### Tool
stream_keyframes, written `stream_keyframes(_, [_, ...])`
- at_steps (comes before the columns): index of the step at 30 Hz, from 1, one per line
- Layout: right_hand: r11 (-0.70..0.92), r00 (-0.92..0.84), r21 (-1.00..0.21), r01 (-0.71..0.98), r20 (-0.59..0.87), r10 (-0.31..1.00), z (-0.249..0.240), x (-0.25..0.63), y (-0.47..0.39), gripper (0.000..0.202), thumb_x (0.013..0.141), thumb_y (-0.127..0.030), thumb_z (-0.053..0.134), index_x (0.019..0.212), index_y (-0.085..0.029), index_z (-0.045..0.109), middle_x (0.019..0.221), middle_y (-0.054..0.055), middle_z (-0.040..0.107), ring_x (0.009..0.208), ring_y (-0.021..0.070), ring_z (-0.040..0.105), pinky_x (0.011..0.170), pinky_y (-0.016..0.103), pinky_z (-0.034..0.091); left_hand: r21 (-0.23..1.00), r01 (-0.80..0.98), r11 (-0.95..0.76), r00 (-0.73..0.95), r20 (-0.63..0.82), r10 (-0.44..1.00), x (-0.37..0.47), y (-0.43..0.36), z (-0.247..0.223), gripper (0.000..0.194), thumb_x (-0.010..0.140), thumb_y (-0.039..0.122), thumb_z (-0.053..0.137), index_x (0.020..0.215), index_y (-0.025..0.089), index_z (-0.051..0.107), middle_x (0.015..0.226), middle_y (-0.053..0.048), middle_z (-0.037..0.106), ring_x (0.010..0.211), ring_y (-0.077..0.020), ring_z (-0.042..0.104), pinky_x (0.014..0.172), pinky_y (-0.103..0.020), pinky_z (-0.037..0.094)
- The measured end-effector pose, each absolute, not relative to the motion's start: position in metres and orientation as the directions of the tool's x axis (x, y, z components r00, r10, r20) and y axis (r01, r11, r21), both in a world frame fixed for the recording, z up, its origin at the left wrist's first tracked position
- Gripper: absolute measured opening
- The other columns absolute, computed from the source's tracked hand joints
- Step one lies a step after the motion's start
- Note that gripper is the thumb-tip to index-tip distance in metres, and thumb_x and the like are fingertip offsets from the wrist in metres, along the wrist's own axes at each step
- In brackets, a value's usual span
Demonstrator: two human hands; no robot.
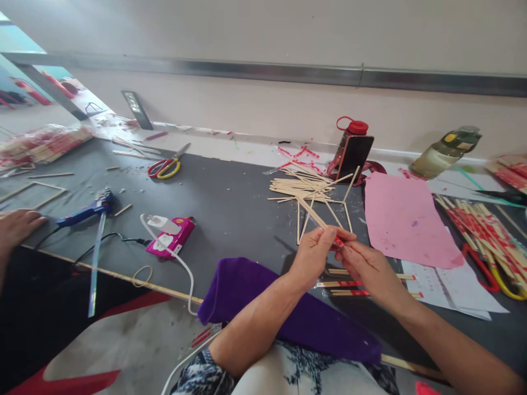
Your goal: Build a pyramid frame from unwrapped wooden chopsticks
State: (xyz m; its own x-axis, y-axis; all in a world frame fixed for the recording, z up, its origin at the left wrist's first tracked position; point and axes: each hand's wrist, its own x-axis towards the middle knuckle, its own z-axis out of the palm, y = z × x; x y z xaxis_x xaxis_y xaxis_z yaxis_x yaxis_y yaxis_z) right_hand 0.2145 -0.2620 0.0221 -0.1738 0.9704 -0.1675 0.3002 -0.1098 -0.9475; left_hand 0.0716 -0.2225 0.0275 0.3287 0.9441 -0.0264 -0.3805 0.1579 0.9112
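Note:
Both my hands are closed on a pair of wooden chopsticks [312,212] with a red-printed wrapper at the near end. My left hand [310,258] grips them from the left, and my right hand [370,269] pinches the wrapper end. The far tips reach over a loose pile of bare chopsticks [302,186]. Several more chopsticks in red-printed wrappers [346,284] lie on the table under my hands. A purple cloth [247,285] lies along the table edge beneath my forearms.
A pink sheet [407,219], papers [453,291] and wrapped chopsticks [494,230] lie right. A phone [354,158] leans on a red-capped bottle. Left are scissors [167,167], a power strip [175,238], a glue gun [86,211] and another person's hand [18,225].

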Motion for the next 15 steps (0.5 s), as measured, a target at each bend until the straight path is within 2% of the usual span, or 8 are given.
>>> stream_keyframes(2, [-0.108, -0.177, -0.959, 0.260, -0.157, 0.972, 0.024, 0.211, -0.257, 0.035, 0.092, -0.049, 0.041, 0.087, -0.018, 0.057, 0.060, -0.005, 0.039, 0.050, 0.0086, 0.032, 0.045, 0.023, 0.024, 0.915, -0.359, 0.185, 0.385, -0.035, 0.922, 0.073, -0.224, 0.025, 0.039, 0.088, 0.043, 0.049, 0.093, 0.012, 0.073, 0.069, -0.004, 0.065, 0.060, -0.0091, 0.051, 0.063, -0.022, 0.042])
stream_keyframes(4, [-0.092, -0.189, -0.958, 0.272, -0.147, 0.971, 0.027, 0.212, -0.252, 0.035, 0.093, -0.049, 0.040, 0.087, -0.019, 0.056, 0.060, -0.005, 0.038, 0.050, 0.0087, 0.031, 0.046, 0.023, 0.024, 0.912, -0.356, 0.204, 0.391, -0.053, 0.919, 0.072, -0.222, 0.026, 0.036, 0.087, 0.041, 0.053, 0.097, 0.013, 0.073, 0.071, -0.004, 0.065, 0.064, -0.0098, 0.053, 0.064, -0.022, 0.042])
stream_keyframes(6, [-0.048, -0.210, -0.933, 0.357, -0.130, 0.969, 0.031, 0.215, -0.248, 0.036, 0.093, -0.049, 0.040, 0.086, -0.019, 0.057, 0.060, -0.005, 0.039, 0.051, 0.0089, 0.033, 0.047, 0.023, 0.025, 0.886, -0.426, 0.183, 0.312, -0.046, 0.949, 0.067, -0.216, 0.028, 0.033, 0.085, 0.040, 0.056, 0.101, 0.015, 0.071, 0.088, -0.007, 0.069, 0.078, -0.0134, 0.060, 0.071, -0.023, 0.044])
stream_keyframes(8, [0.025, -0.256, -0.883, 0.468, -0.109, 0.960, 0.037, 0.219, -0.244, 0.036, 0.094, -0.046, 0.039, 0.084, -0.019, 0.058, 0.061, -0.004, 0.043, 0.054, 0.0095, 0.037, 0.051, 0.023, 0.028, 0.835, -0.541, 0.103, 0.152, -0.023, 0.988, 0.060, -0.208, 0.033, 0.034, 0.086, 0.041, 0.054, 0.105, 0.017, 0.069, 0.109, -0.009, 0.067, 0.097, -0.0187, 0.062, 0.079, -0.027, 0.046])
stream_keyframes(11, [0.119, -0.324, -0.819, 0.561, -0.085, 0.942, 0.044, 0.221, -0.239, 0.036, 0.095, -0.043, 0.037, 0.080, -0.019, 0.059, 0.065, -0.003, 0.049, 0.058, 0.0102, 0.042, 0.054, 0.023, 0.031, 0.791, -0.611, 0.029, 0.031, -0.013, 0.999, 0.052, -0.201, 0.038, 0.037, 0.087, 0.045, 0.049, 0.100, 0.016, 0.069, 0.110, -0.011, 0.067, 0.103, -0.0217, 0.062, 0.082, -0.030, 0.048])
stream_keyframes(15, [0.157, -0.334, -0.793, 0.589, -0.062, 0.940, 0.051, 0.220, -0.237, 0.038, 0.095, -0.044, 0.034, 0.080, -0.019, 0.058, 0.065, -0.002, 0.052, 0.058, 0.0107, 0.045, 0.057, 0.023, 0.033, 0.815, -0.565, 0.126, 0.179, -0.028, 0.984, 0.050, -0.204, 0.038, 0.035, 0.087, 0.043, 0.051, 0.095, 0.015, 0.070, 0.099, -0.011, 0.071, 0.097, -0.0213, 0.064, 0.080, -0.030, 0.049])
